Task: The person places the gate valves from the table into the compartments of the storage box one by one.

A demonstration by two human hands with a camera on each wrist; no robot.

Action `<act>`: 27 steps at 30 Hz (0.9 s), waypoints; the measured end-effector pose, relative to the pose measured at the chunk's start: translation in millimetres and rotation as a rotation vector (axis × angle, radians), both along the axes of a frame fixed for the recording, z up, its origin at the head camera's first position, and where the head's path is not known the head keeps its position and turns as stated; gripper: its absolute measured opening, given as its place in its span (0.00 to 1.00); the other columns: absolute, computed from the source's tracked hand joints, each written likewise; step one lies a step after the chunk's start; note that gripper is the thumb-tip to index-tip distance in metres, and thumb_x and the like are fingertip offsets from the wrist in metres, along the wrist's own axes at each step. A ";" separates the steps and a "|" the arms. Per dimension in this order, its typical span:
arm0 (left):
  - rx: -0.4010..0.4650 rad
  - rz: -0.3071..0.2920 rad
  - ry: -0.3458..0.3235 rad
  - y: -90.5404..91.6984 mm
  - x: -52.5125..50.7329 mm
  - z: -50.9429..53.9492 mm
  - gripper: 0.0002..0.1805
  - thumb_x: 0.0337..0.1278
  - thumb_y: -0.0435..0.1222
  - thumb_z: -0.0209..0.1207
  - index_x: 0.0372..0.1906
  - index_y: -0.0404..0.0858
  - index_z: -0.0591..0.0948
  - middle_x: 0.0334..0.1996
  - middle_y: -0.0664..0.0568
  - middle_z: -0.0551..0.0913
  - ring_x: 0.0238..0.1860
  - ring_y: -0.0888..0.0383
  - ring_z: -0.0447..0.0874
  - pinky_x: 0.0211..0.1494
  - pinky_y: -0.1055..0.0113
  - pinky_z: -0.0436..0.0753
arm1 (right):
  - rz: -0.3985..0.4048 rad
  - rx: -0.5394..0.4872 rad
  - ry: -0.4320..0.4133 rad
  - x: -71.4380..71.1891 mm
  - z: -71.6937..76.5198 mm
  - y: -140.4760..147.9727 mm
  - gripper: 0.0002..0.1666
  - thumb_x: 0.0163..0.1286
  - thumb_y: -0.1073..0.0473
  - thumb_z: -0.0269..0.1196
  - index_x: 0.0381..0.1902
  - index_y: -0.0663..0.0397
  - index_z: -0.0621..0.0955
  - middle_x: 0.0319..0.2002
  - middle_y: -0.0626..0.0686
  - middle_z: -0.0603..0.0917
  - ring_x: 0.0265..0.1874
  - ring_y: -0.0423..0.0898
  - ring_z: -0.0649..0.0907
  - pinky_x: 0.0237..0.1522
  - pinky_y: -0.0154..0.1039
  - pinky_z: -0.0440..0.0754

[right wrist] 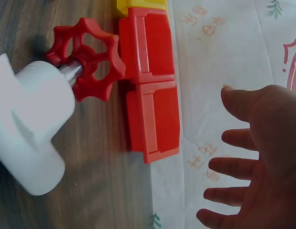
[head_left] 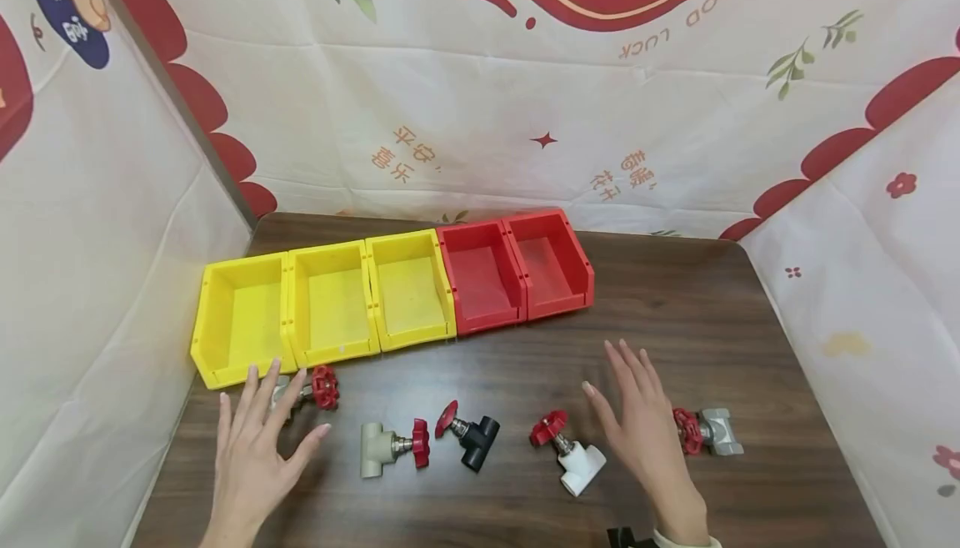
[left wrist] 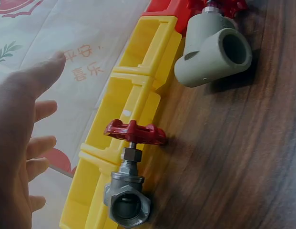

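In the head view my left hand [head_left: 258, 448] hovers with spread fingers over a metal gate valve with a red handwheel [head_left: 325, 387], partly hidden by the fingers. The left wrist view shows that valve [left wrist: 128, 186] whole, apart from the hand. My right hand [head_left: 637, 414] holds nothing, its fingers extended, between a white plastic valve [head_left: 581, 466] and a second metal valve [head_left: 722, 431], both with red handwheels. Between the hands lie a grey-beige plastic valve [head_left: 375, 448] and a black plastic valve [head_left: 477, 442], also red-wheeled.
Three yellow bins [head_left: 333, 356] and two red bins [head_left: 491, 323] stand joined in a row along the back left of the dark wooden table [head_left: 660, 298]. Printed white cloth [head_left: 480, 98] walls the table at the back and both sides.
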State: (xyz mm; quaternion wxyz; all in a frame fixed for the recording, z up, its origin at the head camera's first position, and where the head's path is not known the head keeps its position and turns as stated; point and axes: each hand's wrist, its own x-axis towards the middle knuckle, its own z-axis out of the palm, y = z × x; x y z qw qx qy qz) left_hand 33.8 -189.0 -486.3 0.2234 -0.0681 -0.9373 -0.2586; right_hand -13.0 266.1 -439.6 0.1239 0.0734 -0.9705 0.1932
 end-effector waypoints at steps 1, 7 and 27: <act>0.005 0.004 0.002 -1.0 -0.8 1.2 0.41 0.57 0.68 0.47 0.68 0.47 0.70 0.69 0.41 0.62 0.72 0.40 0.50 0.68 0.37 0.40 | 0.008 -0.004 0.008 -3.1 0.5 -0.8 0.39 0.61 0.53 0.68 0.67 0.58 0.69 0.64 0.66 0.69 0.65 0.68 0.63 0.51 0.73 0.64; 0.020 0.031 0.004 -9.6 -2.6 5.6 0.38 0.58 0.65 0.50 0.65 0.44 0.73 0.67 0.40 0.66 0.70 0.39 0.54 0.67 0.37 0.43 | 0.024 -0.016 -0.017 -19.7 6.1 -9.0 0.34 0.62 0.55 0.67 0.63 0.62 0.71 0.56 0.67 0.75 0.57 0.66 0.72 0.52 0.65 0.69; 0.023 0.008 0.032 -25.9 -0.7 -4.4 0.40 0.59 0.66 0.46 0.58 0.36 0.78 0.55 0.35 0.76 0.58 0.32 0.69 0.50 0.33 0.66 | 0.008 -0.042 -0.142 -63.5 14.1 -36.8 0.19 0.67 0.52 0.63 0.48 0.59 0.78 0.40 0.57 0.81 0.37 0.54 0.81 0.38 0.51 0.80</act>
